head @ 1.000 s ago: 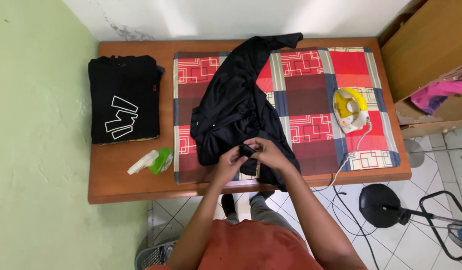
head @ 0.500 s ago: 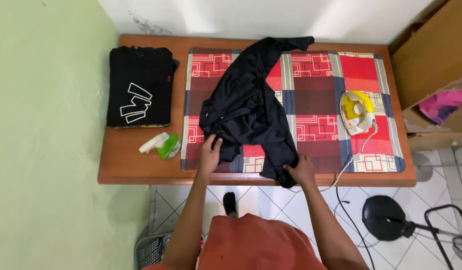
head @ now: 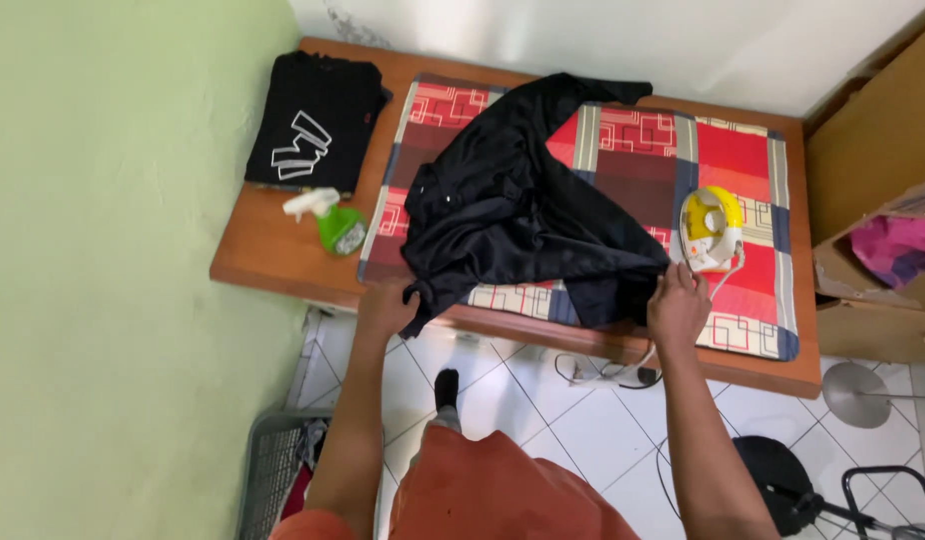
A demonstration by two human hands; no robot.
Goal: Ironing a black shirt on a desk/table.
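The left hand (head: 386, 305) pinches one hem corner of the black shirt (head: 513, 215) and the right hand (head: 678, 305) grips the other, holding it stretched across the checked mat (head: 728, 150) on the surface (head: 273, 260). The shirt lies rumpled, not yet flattened; the iron (head: 710, 228) stands unused, and one folded shirt (head: 313, 120) lies at the far left.

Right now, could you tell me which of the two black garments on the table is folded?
The black T-shirt with the white graphic, folded at the table's far left corner. The other, a black shirt, lies crumpled across the checked cloth, held by both hands.
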